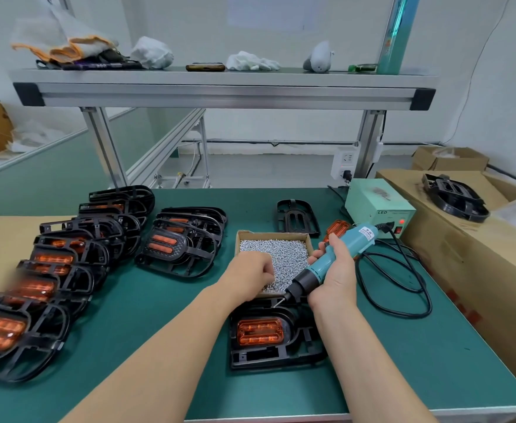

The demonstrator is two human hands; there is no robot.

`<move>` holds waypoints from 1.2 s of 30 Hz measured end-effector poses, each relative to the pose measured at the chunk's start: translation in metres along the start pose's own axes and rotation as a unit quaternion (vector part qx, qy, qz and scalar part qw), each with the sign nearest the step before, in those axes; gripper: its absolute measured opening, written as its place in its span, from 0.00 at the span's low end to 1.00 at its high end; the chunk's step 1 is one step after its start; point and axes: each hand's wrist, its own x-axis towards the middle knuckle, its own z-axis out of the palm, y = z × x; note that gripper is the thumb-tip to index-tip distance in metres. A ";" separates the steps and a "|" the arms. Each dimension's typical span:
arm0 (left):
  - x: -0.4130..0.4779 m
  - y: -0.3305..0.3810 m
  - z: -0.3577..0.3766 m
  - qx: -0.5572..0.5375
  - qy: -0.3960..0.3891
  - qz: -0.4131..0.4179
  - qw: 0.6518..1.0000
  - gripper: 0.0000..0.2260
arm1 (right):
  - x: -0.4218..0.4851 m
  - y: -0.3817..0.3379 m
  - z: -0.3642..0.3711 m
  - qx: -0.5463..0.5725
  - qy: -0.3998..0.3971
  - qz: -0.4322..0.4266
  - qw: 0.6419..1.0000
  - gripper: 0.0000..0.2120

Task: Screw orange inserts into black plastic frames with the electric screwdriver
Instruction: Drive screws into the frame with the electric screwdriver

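Green bench mat (165,300), black frames (100,254) stacked left, aluminium shelf (220,94) above

Orange insert (260,331) in black frame (262,357); screwdriver (357,238) seemingly above.

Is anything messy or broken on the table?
Nothing is broken or spilled. The screws stay inside their box. One odd bit: a small grey heap, maybe stray screws, sits on top of the power box. The frames on the left lie in overlapping rows, not scattered.
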 end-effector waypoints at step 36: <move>-0.109 0.030 0.006 -0.784 0.011 -0.230 0.576 0.09 | -0.034 -0.013 0.018 0.028 -0.022 -0.104 0.994 0.12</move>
